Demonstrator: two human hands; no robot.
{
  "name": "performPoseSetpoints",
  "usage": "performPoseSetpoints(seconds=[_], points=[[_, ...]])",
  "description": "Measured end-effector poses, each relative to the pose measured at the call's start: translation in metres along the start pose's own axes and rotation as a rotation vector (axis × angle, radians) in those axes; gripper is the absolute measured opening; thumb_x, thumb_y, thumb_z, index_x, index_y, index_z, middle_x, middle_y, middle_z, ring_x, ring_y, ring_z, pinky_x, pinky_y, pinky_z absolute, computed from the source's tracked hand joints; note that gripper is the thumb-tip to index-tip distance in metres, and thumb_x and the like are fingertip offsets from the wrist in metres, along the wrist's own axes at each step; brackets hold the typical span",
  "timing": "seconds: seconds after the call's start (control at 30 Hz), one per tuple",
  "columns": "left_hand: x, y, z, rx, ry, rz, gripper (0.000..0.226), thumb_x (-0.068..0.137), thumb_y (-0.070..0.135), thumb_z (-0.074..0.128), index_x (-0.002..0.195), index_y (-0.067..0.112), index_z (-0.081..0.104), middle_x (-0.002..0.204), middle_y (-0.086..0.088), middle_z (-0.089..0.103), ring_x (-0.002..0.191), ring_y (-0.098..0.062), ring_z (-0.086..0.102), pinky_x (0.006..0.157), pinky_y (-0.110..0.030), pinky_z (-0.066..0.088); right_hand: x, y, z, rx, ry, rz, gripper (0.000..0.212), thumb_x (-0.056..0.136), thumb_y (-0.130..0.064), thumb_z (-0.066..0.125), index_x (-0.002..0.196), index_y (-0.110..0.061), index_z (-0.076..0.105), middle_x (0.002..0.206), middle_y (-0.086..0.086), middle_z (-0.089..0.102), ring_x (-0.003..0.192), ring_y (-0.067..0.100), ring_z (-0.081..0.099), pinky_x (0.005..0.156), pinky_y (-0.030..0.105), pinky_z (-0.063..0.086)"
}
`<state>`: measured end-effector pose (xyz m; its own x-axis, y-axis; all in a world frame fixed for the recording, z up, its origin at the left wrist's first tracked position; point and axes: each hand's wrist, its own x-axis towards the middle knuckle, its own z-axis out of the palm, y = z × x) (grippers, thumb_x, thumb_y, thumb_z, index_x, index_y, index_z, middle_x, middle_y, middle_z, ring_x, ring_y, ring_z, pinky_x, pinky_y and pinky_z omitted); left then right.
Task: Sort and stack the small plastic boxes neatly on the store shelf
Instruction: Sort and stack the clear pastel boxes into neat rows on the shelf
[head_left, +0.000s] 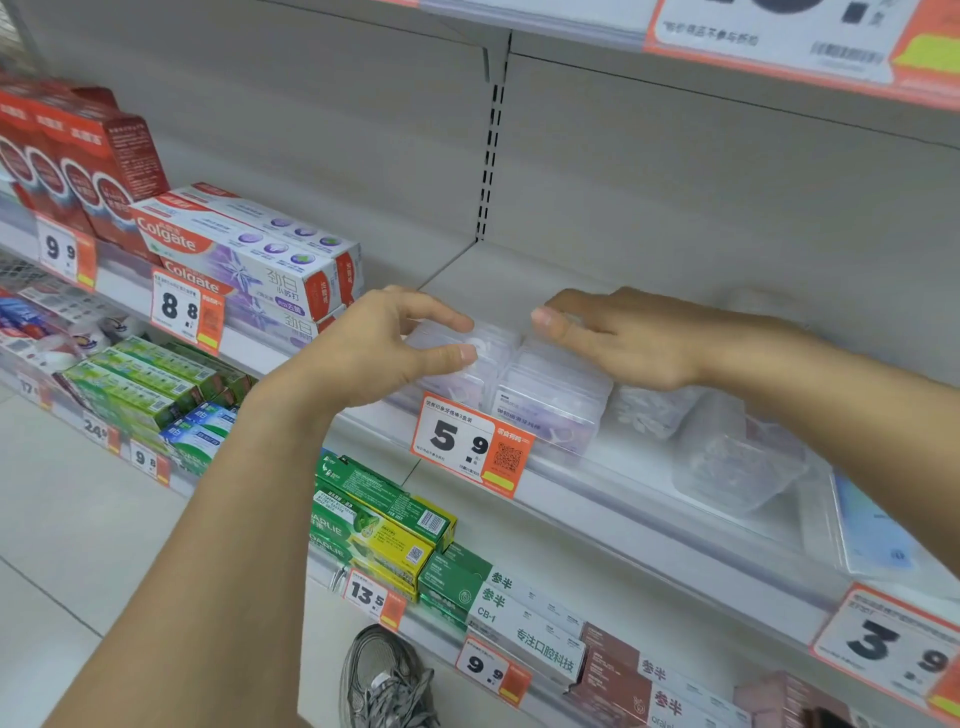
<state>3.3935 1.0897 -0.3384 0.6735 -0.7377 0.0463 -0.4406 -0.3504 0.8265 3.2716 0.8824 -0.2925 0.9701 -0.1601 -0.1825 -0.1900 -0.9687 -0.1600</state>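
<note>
Clear plastic, faintly lilac where the labels show through: in the head view two short stacks of small boxes stand side by side at the front edge of the store shelf (597, 499), just behind the orange price tag (470, 444) reading 5.9. The left hand (374, 353) pinches the top box of the left stack (467, 348), thumb on its near side and forefinger over the top. The right hand (618, 338) lies over the right stack (553, 389), its fingers (550, 317) curled down round the far top edge of the uppermost box. The stacks touch each other or very nearly so.

Further right, a few loose clear packs (727, 457) lie tumbled on the same shelf, not yet in line. Toothpaste cartons (249, 254) fill the shelf to the left.

The step in hand looks to be squaring the two stacks against one another. Next would likely come nudging both tops flush with the boxes beneath, then reaching right for the loose packs; the slick plastic may slide, so light, even pressure from both sides seems wise.
</note>
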Motion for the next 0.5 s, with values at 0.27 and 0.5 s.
performPoseSetpoints(seconds=[0.27,0.5], points=[[0.016,0.051,0.036,-0.055,0.379,0.187,0.026,0.088,0.032,0.064,0.114,0.030,0.064,0.124,0.004,0.056,0.108,-0.006,0.054,0.095,-0.024,0.043,-0.097,0.058,-0.020,0.054,0.386,0.239,0.071,0.080,-0.086,0.007,0.111,-0.041,0.052,0.111,-0.003,0.058,0.101,0.021,0.057,0.088,0.037,0.045],[0.045,0.119,0.126,0.177,-0.032,0.177,0.052,0.088,0.047,0.061,0.134,0.025,0.048,0.131,-0.004,0.048,0.117,-0.019,0.052,0.080,-0.016,0.030,-0.136,0.065,0.033,-0.071,0.301,0.254,0.079,0.056,-0.083,0.053,0.122,-0.041,0.043,0.114,-0.006,0.052,0.089,0.015,0.054,0.080,0.031,0.048]])
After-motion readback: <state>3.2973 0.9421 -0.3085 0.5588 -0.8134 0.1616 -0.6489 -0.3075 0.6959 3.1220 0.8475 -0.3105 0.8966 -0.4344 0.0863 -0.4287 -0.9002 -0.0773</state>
